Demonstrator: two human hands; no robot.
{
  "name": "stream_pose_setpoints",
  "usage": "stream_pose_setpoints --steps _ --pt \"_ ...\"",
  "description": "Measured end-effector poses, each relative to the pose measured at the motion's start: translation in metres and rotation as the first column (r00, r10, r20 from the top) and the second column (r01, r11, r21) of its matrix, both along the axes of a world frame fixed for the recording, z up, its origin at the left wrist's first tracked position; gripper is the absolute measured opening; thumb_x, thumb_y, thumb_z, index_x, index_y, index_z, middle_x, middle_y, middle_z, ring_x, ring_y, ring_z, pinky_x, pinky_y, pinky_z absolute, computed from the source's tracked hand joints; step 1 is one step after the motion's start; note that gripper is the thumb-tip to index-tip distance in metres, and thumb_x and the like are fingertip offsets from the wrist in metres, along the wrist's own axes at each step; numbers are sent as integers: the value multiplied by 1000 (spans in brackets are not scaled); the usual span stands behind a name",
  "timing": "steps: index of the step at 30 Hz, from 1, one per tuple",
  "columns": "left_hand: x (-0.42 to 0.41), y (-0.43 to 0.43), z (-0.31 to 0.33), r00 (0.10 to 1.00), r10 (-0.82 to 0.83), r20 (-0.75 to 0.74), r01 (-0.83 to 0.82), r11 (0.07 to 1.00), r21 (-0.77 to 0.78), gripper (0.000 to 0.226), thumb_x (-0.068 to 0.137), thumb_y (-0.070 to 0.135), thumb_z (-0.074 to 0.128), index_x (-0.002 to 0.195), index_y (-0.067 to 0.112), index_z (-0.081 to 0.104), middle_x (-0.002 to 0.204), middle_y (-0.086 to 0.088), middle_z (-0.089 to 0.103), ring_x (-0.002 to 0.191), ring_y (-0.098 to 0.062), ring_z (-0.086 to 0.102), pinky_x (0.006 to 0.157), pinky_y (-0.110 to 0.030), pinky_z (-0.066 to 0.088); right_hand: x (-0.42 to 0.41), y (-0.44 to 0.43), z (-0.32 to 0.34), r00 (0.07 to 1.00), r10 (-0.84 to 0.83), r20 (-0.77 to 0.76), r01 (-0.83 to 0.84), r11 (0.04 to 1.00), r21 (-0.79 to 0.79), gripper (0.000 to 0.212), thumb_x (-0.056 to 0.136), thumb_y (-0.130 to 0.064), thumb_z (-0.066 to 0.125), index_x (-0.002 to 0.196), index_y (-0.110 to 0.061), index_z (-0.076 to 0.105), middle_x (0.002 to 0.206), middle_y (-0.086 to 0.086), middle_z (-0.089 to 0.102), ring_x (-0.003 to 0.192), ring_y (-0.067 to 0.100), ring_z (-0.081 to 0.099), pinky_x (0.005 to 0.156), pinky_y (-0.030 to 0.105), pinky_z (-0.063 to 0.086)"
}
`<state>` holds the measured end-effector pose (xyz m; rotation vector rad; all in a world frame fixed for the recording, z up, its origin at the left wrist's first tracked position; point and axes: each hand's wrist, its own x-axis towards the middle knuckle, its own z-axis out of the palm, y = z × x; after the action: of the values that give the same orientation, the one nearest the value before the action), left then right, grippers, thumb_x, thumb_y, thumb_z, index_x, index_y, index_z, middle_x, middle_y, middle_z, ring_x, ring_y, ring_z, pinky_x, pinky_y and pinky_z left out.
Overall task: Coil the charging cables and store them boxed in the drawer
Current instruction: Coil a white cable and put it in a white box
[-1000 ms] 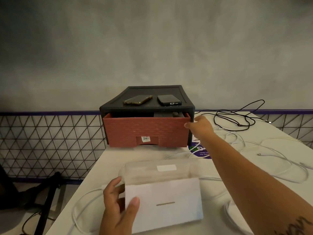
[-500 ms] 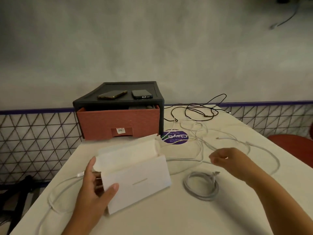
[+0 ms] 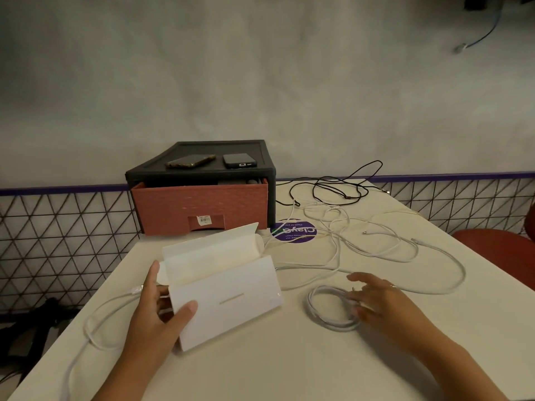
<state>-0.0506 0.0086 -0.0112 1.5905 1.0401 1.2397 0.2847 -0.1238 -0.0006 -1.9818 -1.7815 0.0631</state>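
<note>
My left hand (image 3: 156, 311) grips the left end of a white cardboard box (image 3: 228, 296) whose lid flap stands open. A coiled white cable (image 3: 330, 311) lies on the table to the right of the box. The fingers of my right hand (image 3: 376, 302) are spread and touch the coil's right side. Behind the box stands a black drawer unit (image 3: 202, 166) with its reddish drawer (image 3: 199, 206) pulled slightly out. Loose white cables (image 3: 376, 244) sprawl over the right of the table, and a black cable (image 3: 341, 189) lies further back.
Two phones (image 3: 214, 162) lie on top of the drawer unit. A purple round sticker (image 3: 295, 233) is on the white table (image 3: 260, 366). Another white cable (image 3: 95, 322) trails off the left edge. A red chair (image 3: 498, 247) stands at the right, a wire fence behind.
My right hand left the drawer's right corner and came down onto the coiled cable. The box lid went from folded down to open, and my view shifted to the right.
</note>
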Motion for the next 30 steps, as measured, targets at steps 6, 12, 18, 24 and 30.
stream_pose_setpoints --steps 6,12,18,24,30 --pt "-1 2 -1 1000 2 -11 -2 1000 -10 100 59 31 65 146 41 16 109 14 55 94 -3 56 73 -21 42 3 -6 -11 965 161 209 -141 984 -106 44 96 -33 39 140 -33 37 142 -27 23 135 4 24 104 11 18" --pt "-1 2 -3 1000 11 0 -11 1000 1 97 70 22 75 146 40 16 110 12 55 94 -3 56 74 -19 41 11 -1 -10 854 256 453 -233 967 -107 50 63 -17 77 108 -34 66 117 -19 63 114 16 60 88 21 50" --pt "-1 5 -6 999 30 -17 -31 1000 -4 90 81 3 68 147 37 16 109 15 55 95 2 53 76 -22 40 2 -1 11 818 334 469 -285 943 -174 42 91 -9 39 124 -32 53 135 -15 47 116 15 51 95 20 38" --pt "-1 5 -5 999 33 -26 -32 999 8 89 81 3 69 141 44 17 108 13 55 93 -1 54 73 -18 40 4 6 22 780 378 499 -269 922 -277 22 96 -22 35 111 -26 50 115 -7 58 102 21 55 82 26 40" --pt "-2 5 -5 1000 23 -12 -23 1000 11 90 79 12 73 144 40 17 109 8 55 92 -2 55 71 -16 40 5 3 8 744 332 580 -311 940 -139 26 85 -18 37 100 -30 55 79 -13 64 64 9 61 54 19 48"
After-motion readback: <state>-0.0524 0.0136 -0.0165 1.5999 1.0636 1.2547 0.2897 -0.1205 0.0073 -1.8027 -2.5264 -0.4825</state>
